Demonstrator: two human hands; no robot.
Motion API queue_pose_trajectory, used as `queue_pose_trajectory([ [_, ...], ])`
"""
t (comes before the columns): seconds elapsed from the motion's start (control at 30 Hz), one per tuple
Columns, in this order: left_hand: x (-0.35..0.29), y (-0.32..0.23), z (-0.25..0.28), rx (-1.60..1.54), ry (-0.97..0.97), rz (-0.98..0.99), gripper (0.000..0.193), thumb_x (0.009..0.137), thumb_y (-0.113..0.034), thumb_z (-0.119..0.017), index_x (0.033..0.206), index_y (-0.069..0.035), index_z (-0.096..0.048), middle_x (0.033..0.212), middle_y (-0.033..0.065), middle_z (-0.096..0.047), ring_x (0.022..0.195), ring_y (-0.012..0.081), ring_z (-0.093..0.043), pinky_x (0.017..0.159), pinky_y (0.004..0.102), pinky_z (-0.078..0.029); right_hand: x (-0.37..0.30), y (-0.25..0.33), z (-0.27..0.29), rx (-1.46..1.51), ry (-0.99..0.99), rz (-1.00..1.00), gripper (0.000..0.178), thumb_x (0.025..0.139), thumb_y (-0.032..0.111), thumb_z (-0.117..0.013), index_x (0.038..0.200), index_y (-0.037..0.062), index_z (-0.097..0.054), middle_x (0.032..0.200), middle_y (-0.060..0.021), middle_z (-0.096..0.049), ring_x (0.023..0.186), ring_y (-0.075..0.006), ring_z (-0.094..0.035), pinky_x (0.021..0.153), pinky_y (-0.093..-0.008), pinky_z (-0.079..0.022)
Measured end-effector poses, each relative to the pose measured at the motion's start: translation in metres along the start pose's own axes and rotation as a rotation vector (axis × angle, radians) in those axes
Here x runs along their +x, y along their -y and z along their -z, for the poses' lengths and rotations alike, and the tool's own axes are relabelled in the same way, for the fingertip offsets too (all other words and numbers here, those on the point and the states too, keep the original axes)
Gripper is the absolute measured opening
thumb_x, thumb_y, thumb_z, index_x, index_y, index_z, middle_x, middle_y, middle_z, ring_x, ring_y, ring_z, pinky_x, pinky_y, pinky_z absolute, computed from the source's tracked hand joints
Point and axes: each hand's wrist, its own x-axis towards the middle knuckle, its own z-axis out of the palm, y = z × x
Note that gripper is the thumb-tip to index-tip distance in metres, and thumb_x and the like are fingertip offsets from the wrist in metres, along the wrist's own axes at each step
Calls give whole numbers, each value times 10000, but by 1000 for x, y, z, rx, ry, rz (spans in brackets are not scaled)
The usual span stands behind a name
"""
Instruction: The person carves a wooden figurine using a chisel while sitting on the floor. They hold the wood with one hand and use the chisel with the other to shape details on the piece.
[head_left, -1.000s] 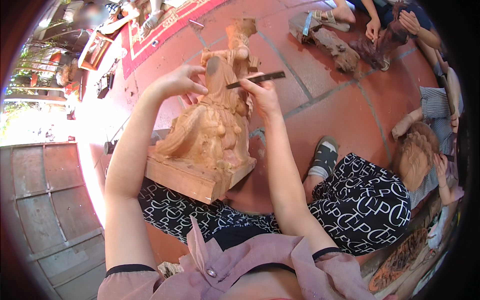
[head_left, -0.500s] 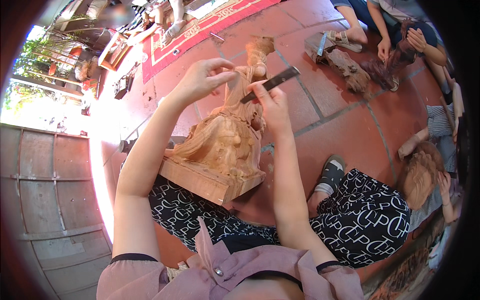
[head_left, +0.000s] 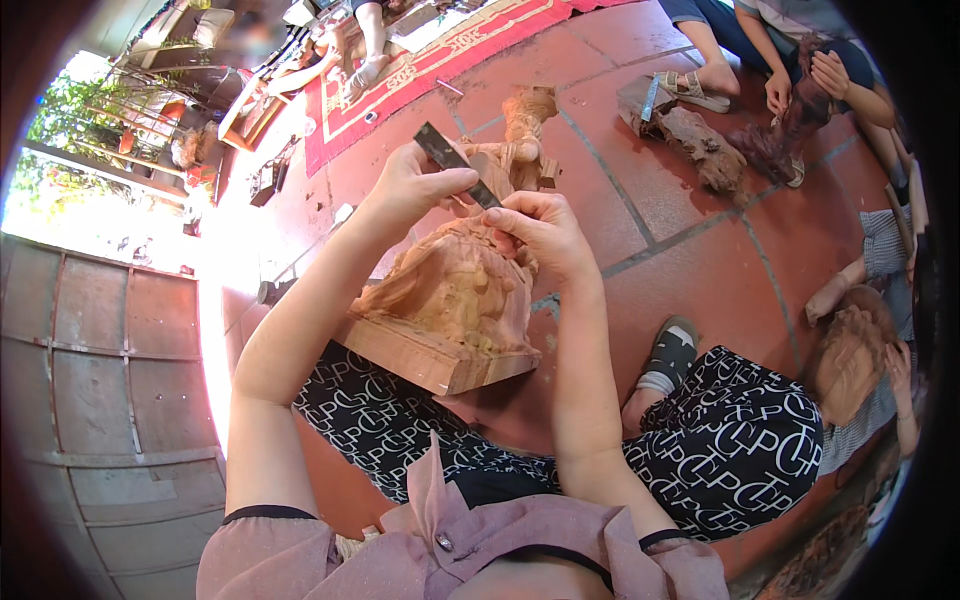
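My left hand (head_left: 408,192) and my right hand (head_left: 548,236) both hold a dark, flat, narrow strip (head_left: 441,148), which looks like a blade or file; its exact kind is unclear. It slants from upper left to lower right, with the left thumb along its middle and the right fingers pinching its lower end. Just beneath the hands lies a carved wooden statue (head_left: 455,285), tilted away from me. Its square base (head_left: 440,362) is nearest, by my lap, and its narrow top (head_left: 530,105) points to the far side. My hands hide part of its middle.
Red floor tiles (head_left: 620,290) surround the statue. At the upper right, a person's hands (head_left: 830,75) hold a dark carving, near a rough wood piece (head_left: 700,145). Another person holds a round carving (head_left: 845,350) at right. A red patterned rug (head_left: 400,95) lies beyond; metal panels (head_left: 90,370) stand left.
The strip has moved left and swung to slope the other way. My left hand, empty before, has closed on it, while my right hand still grips it. The view has shifted slightly.
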Motion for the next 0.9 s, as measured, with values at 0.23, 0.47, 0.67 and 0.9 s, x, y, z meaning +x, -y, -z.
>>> queue_pose_trajectory([
  [0.23,-9,14,-6,-229,83,21,211,815,-91,-622,995,-13,-545,838,54,-585,684,134,-594,602,248,-488,-1,-4,-8,165,55,-63,179,812,160,-663,765,-10,-630,610,-22,-577,486,-69,-521,444,-188,-404],
  [0.47,-26,-2,0,826,-430,-523,311,708,18,-648,1002,-21,-555,847,69,-582,751,171,-606,672,273,-481,1,-3,-9,157,-96,-77,177,839,166,-635,787,-3,-618,620,-25,-572,485,-70,-535,432,-197,-436],
  [0.67,-10,9,2,1123,-110,-759,315,683,80,-561,969,-43,-608,923,95,-592,866,281,-587,761,319,-468,-3,0,-31,244,19,-32,250,865,223,-597,783,-12,-624,627,-32,-593,488,-89,-554,440,-216,-444],
  [0.9,-16,-1,20,209,0,2,214,910,-164,-460,841,0,-579,880,36,-572,758,110,-546,665,248,-444,14,-46,41,153,-571,141,249,889,219,-540,813,5,-642,672,-35,-617,598,-89,-580,543,-216,-463],
])
